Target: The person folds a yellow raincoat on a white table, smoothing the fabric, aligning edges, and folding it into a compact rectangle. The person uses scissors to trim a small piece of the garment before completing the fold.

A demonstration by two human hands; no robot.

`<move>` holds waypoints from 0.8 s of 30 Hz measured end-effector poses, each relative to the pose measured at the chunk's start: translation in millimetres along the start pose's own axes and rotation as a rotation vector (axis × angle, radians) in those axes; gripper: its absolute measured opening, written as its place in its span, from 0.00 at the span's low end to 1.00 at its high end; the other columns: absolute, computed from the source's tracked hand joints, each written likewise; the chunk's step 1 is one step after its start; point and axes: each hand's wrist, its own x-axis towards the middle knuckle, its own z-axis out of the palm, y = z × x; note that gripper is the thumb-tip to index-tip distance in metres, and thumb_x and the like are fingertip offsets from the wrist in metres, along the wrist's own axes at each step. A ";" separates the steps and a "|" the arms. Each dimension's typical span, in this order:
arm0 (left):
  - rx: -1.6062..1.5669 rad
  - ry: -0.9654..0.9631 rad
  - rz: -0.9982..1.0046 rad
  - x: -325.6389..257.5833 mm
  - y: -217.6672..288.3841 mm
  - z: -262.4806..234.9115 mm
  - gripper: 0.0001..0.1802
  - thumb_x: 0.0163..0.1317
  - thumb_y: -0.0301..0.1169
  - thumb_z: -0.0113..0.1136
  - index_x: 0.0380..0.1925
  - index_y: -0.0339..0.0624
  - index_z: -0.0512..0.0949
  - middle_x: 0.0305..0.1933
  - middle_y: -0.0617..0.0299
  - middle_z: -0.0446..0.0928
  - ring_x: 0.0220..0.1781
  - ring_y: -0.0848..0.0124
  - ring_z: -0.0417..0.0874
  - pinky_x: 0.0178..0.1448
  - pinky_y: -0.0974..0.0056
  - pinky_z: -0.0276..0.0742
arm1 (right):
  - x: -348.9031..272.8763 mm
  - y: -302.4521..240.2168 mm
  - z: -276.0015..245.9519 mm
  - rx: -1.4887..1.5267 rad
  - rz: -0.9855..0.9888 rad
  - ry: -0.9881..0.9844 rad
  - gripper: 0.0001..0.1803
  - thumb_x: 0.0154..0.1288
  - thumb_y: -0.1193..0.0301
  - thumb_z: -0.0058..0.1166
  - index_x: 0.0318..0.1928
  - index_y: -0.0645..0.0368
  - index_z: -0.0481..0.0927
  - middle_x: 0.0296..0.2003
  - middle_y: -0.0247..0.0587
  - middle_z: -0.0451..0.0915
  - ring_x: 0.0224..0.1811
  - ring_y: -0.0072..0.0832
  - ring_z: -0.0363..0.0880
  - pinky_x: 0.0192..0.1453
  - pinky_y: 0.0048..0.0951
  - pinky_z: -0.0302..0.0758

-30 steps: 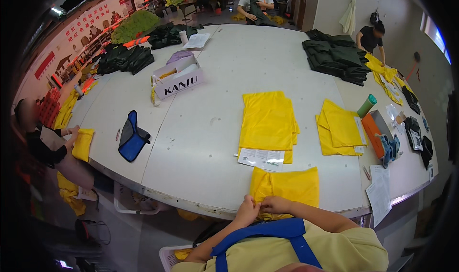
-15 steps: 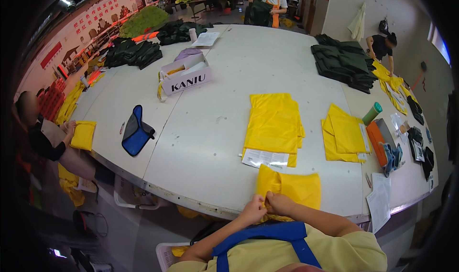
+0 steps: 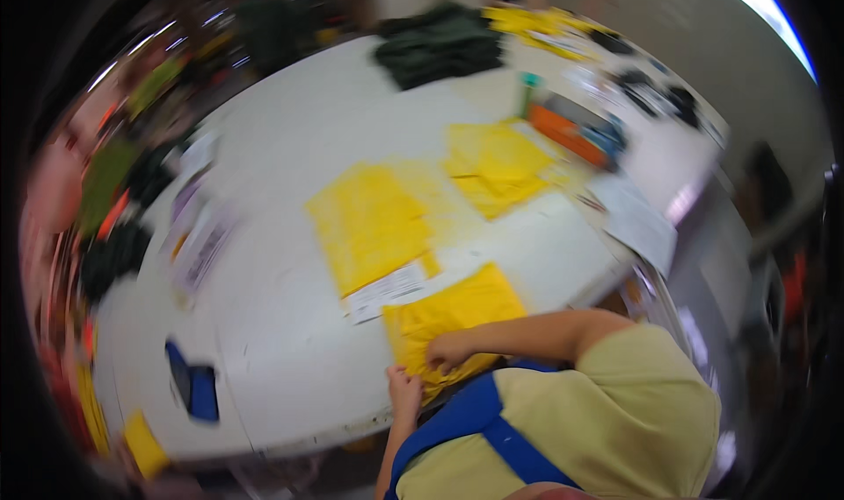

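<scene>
Two bare hands work at one yellow folded piece [image 3: 475, 302], which lies at the near edge of the table [image 3: 277, 324], directly under and just beyond the fingers. The right hand [image 3: 448, 352] rests on its cloth with fingers bent downward; the left hand [image 3: 404, 390] is at its near left corner, fingers curled in close to the thumb. Blur hides the fingertips, so whether either hand pinches the fabric, and how wide the fingers part, I cannot tell. As far as can be judged, the folding is well along: the far side of the piece lies flat and squared, while the part beside the fingers looks bunched and is left to be smoothed. Two yellow stacks lie flat and look finished: one yellow stack [image 3: 369, 227] beyond the fingers and slightly left, with one printed sheet [image 3: 387, 291] at its near edge, and another yellow stack [image 3: 497, 166] farther off to the right. How many pieces each contains is not countable. Farther beyond the fingers are one dark green pile [image 3: 435, 47], one green bottle [image 3: 527, 95] and one orange box [image 3: 567, 135]; well to their left lies one blue pouch [image 3: 198, 390].
</scene>
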 end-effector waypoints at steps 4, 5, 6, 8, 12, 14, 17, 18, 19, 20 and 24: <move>0.055 -0.024 -0.007 -5.8 18.0 9.3 0.17 0.54 0.19 0.50 0.43 0.40 0.59 0.22 0.59 0.70 0.18 0.72 0.71 0.21 0.69 0.68 | -4.9 -26.7 7.0 -0.258 0.162 0.100 0.17 0.49 0.65 0.62 0.40 0.58 0.80 0.39 0.45 0.79 0.44 0.42 0.78 0.47 0.39 0.74; 0.039 -0.049 0.028 -11.8 27.2 11.0 0.17 0.54 0.18 0.49 0.42 0.41 0.59 0.22 0.60 0.70 0.18 0.73 0.69 0.22 0.70 0.67 | -0.8 -35.9 19.3 -0.377 0.176 0.218 0.16 0.50 0.65 0.60 0.40 0.58 0.79 0.40 0.45 0.78 0.44 0.42 0.78 0.47 0.38 0.74; 0.042 -0.080 0.037 -13.1 27.3 11.1 0.17 0.54 0.19 0.50 0.43 0.40 0.59 0.22 0.60 0.69 0.18 0.73 0.69 0.22 0.69 0.67 | 0.8 -41.4 27.5 -0.498 0.189 0.330 0.16 0.51 0.65 0.58 0.41 0.58 0.78 0.40 0.44 0.78 0.44 0.41 0.78 0.47 0.38 0.74; 0.035 -0.120 0.058 -14.6 27.0 9.9 0.18 0.53 0.19 0.51 0.44 0.39 0.59 0.22 0.60 0.69 0.18 0.73 0.69 0.22 0.68 0.67 | 0.0 -39.5 31.8 -0.486 0.171 0.329 0.14 0.54 0.66 0.55 0.41 0.58 0.76 0.39 0.44 0.77 0.42 0.38 0.78 0.46 0.38 0.74; 0.510 -0.015 0.123 -7.3 45.6 4.3 0.20 0.53 0.24 0.54 0.45 0.37 0.61 0.24 0.54 0.71 0.22 0.60 0.73 0.31 0.59 0.72 | -2.1 -44.6 9.9 -0.322 0.109 0.313 0.17 0.57 0.65 0.54 0.45 0.60 0.75 0.44 0.47 0.75 0.48 0.39 0.75 0.52 0.37 0.72; 0.720 0.085 0.176 -7.7 50.2 1.7 0.20 0.53 0.27 0.56 0.45 0.36 0.62 0.25 0.50 0.73 0.26 0.51 0.76 0.36 0.55 0.73 | 2.2 -45.3 1.0 -0.323 0.084 0.449 0.21 0.58 0.64 0.53 0.50 0.61 0.74 0.50 0.49 0.73 0.54 0.41 0.71 0.58 0.38 0.67; 0.780 0.245 0.429 -0.9 57.7 6.2 0.17 0.56 0.29 0.55 0.43 0.36 0.65 0.30 0.45 0.77 0.34 0.44 0.78 0.42 0.51 0.72 | 9.2 -30.6 5.1 -0.455 0.062 0.723 0.29 0.56 0.60 0.54 0.57 0.63 0.70 0.57 0.52 0.68 0.61 0.44 0.65 0.66 0.40 0.59; 0.776 0.224 0.386 2.8 58.5 6.3 0.15 0.56 0.29 0.54 0.43 0.37 0.66 0.30 0.45 0.77 0.35 0.44 0.78 0.41 0.50 0.72 | 10.0 -28.4 6.0 -0.482 0.059 0.757 0.32 0.56 0.60 0.55 0.58 0.64 0.68 0.58 0.53 0.67 0.62 0.45 0.63 0.67 0.40 0.57; 0.772 0.204 0.340 9.4 58.1 7.1 0.14 0.57 0.29 0.53 0.42 0.37 0.66 0.30 0.44 0.78 0.35 0.44 0.78 0.41 0.50 0.72 | 10.9 -26.2 6.4 -0.507 0.056 0.790 0.34 0.56 0.59 0.56 0.60 0.65 0.67 0.59 0.54 0.66 0.64 0.46 0.61 0.69 0.40 0.55; 0.760 0.201 0.289 14.5 57.6 5.8 0.13 0.58 0.29 0.53 0.42 0.37 0.67 0.31 0.44 0.78 0.36 0.44 0.79 0.40 0.49 0.72 | 13.6 -27.0 3.7 -0.451 0.097 0.740 0.36 0.55 0.59 0.56 0.61 0.66 0.66 0.60 0.55 0.65 0.65 0.46 0.60 0.70 0.41 0.53; 0.639 0.269 0.304 36.7 46.5 -2.7 0.07 0.61 0.30 0.50 0.34 0.38 0.72 0.32 0.42 0.77 0.36 0.43 0.78 0.38 0.49 0.73 | 16.2 -41.0 -15.0 -0.269 0.185 0.533 0.44 0.51 0.55 0.60 0.63 0.71 0.61 0.65 0.59 0.59 0.70 0.47 0.54 0.74 0.43 0.46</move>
